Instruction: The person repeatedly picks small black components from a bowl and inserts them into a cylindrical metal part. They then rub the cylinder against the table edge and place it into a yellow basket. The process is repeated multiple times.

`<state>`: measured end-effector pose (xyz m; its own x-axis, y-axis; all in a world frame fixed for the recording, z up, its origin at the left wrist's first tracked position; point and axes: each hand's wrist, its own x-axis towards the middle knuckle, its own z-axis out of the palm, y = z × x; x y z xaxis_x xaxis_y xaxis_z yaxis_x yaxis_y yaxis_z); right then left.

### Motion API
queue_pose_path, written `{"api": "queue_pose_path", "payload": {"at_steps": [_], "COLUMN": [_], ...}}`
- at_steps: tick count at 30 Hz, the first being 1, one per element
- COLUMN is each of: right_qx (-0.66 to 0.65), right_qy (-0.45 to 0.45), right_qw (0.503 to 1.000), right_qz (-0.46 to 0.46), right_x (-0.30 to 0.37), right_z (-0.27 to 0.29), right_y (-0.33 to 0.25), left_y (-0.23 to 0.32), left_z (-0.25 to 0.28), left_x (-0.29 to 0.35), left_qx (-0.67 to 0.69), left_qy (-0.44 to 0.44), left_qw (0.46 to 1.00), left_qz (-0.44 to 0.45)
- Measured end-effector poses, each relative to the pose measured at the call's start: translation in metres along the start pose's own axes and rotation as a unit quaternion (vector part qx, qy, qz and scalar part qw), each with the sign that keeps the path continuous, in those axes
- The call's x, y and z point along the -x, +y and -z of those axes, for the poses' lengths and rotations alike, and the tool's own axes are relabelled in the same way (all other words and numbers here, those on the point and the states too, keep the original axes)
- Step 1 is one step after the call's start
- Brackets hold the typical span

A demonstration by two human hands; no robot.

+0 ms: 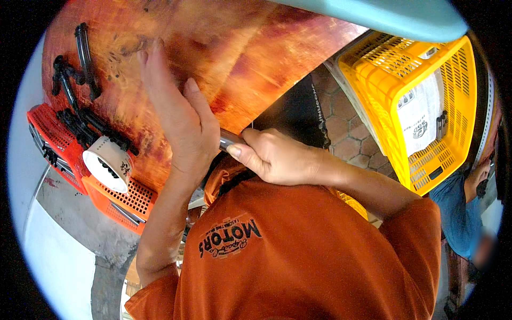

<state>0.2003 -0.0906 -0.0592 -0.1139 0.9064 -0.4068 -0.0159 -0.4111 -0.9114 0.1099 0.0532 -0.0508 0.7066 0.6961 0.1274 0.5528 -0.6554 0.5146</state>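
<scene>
My right hand [277, 157] is closed around a short grey metal tube [228, 140], its thumb lying along the tube. The tube's far end meets the heel of my left hand [181, 114]; whether the palm presses on it is hard to tell. My left hand is raised over the wooden table [250, 58], fingers stretched out and thumb apart, its fingertips slightly blurred. Left of it lie a long black part [85, 58] and several black jointed pieces [68, 88]. Beside these, a white cup [109, 170] leans over with small dark pieces inside.
At the left stand a red basket [50, 128] and an orange basket [140, 193] with metal rods. A yellow crate [402, 133] holding a white printed sheet [418, 120] stands at the right. Beyond it a person in a blue sleeve [453, 205] is nearby.
</scene>
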Motion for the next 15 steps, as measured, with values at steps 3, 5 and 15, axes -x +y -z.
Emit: {"api": "queue_pose_path", "payload": {"at_steps": [3,5,15], "right_qx": [-0.105,-0.175,0.209], "right_qy": [-0.040,-0.139,0.057], "right_qw": [0.993,0.962,0.976], "right_qz": [-0.031,-0.158,0.004], "right_x": [-0.003,-0.002,0.023], "right_z": [0.000,0.008,-0.007], "right_y": [0.007,0.000,-0.042], "left_y": [-0.002,-0.003,-0.007], "left_z": [-0.001,0.000,0.014], "left_x": [0.002,0.005,0.020], "left_qx": [0.018,0.018,0.230], "left_qy": [0.009,0.018,0.100], "left_qw": [1.000,1.000,0.968], "left_qz": [0.009,-0.003,0.027]}}
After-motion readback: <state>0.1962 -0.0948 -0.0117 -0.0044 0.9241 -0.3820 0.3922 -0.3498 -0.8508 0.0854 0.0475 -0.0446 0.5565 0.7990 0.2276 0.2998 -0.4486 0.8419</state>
